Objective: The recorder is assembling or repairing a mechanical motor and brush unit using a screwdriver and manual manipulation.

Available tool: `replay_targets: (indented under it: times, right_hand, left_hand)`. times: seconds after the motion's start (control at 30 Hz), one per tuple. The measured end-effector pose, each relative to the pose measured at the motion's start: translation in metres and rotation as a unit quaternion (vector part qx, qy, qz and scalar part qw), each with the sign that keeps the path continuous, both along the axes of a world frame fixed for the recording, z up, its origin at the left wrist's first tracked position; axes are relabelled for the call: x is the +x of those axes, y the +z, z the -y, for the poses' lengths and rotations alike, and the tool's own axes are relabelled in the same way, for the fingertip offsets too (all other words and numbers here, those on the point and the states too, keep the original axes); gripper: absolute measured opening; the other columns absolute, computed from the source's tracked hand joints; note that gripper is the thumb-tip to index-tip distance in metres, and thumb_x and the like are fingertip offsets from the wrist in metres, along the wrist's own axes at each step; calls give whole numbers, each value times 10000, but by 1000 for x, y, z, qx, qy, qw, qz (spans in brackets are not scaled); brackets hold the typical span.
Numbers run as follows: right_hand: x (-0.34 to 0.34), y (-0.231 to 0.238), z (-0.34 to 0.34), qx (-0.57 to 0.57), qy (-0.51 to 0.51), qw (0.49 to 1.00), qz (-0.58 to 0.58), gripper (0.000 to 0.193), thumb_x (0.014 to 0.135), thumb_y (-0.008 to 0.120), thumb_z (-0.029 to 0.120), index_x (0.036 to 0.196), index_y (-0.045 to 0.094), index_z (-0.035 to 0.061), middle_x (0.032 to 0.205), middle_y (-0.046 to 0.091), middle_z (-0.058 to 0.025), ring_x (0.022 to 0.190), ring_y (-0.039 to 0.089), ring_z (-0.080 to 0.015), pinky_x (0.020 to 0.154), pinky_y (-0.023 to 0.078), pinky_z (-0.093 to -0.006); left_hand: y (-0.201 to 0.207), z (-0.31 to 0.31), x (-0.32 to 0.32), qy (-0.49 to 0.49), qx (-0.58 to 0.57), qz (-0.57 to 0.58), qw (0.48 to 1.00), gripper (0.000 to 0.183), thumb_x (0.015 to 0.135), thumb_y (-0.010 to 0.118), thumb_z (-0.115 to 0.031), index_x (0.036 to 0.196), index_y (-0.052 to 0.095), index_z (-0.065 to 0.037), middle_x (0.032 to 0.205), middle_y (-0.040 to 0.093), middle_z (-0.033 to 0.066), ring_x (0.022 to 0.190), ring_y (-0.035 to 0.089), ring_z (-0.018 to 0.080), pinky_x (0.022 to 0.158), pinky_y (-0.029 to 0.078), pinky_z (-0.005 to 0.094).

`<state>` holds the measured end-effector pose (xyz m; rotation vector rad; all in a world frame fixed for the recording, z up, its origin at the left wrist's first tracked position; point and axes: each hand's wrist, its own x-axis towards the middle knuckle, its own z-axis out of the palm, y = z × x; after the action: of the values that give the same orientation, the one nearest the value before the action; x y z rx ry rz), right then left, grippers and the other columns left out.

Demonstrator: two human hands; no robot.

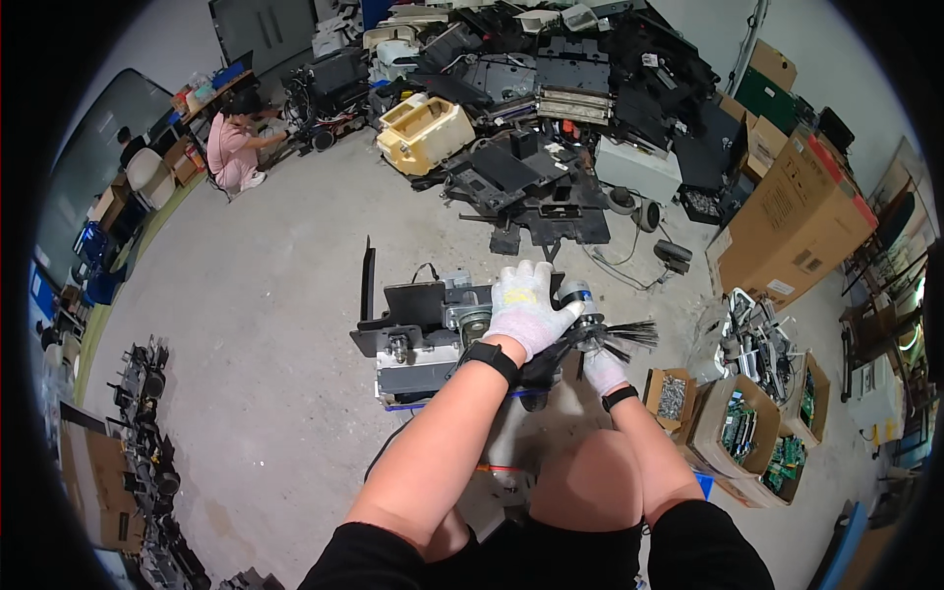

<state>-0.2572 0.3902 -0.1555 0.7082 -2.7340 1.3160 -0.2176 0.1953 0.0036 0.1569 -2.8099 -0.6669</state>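
Note:
In front of me on the floor stands a partly dismantled machine chassis (418,354) with black plates, metal brackets and a grey lower body. My left hand (526,310), in a white glove, is laid over its top right part. The fingers curl over the far edge and the thumb points right. Next to that thumb is a silver cylindrical motor (575,293), with a round brush of black bristles (629,336) fanning out below it. My right hand (603,372), also gloved, is under the brush at the chassis's right end. Its fingers are mostly hidden there.
A large heap of black plastic parts (531,167) with a cream housing (423,133) lies beyond. To the right are a tall carton (792,216), boxes of circuit boards (713,423) and a box of screws (671,395). A person in pink (236,152) crouches far left. Dark parts (147,413) line the left.

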Motion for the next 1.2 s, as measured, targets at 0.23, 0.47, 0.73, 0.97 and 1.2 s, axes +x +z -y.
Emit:
replay_targets:
  times: [0.23, 0.47, 0.73, 0.97, 1.2]
  right_hand:
    - [-21, -37, -19, 162, -19, 984, -72, 288, 1027, 390, 130, 1174, 634, 87, 1071, 681, -159, 974, 643, -323, 878, 503, -442]
    - [-29, -52, -19, 231, -15, 970, -72, 298, 1028, 384, 120, 1198, 627, 83, 1129, 667, -165, 1030, 624, -335, 898, 489, -451]
    - [-31, -65, -15, 269, -41, 951, -148, 257, 991, 448, 164, 1100, 664, 77, 1015, 699, -148, 941, 653, -320, 830, 506, -449]
    - [-30, -60, -17, 65, -60, 994, -62, 322, 1043, 421, 255, 1181, 643, 67, 1087, 694, -159, 1001, 641, -342, 876, 497, -440]
    - [-20, -44, -16, 109, -14, 992, -56, 280, 1032, 429, 203, 1158, 639, 66, 1078, 688, -176, 965, 646, -362, 833, 507, -433]
  left_hand:
    - [6, -3, -6, -11, 31, 2, 999, 733, 778, 723, -524, 1293, 550, -32, 1283, 533, 202, 1193, 472, 406, 1023, 406, 503]
    - [2, -2, -6, -1, 17, 7, 1000, 721, 784, 709, -538, 1288, 556, -46, 1284, 526, 200, 1185, 471, 414, 1009, 411, 514]
    - [0, 3, -7, 0, 33, 1, 999, 659, 787, 694, -534, 1235, 574, -65, 1259, 521, 190, 1177, 466, 396, 1011, 398, 505]
    - [7, 1, -6, -5, 34, 27, 999, 661, 801, 677, -548, 1229, 576, -54, 1258, 522, 189, 1188, 462, 388, 1020, 388, 498]
    - [4, 2, -7, -5, 31, 28, 999, 668, 806, 673, -553, 1247, 568, -63, 1268, 521, 177, 1189, 463, 383, 1023, 386, 500]
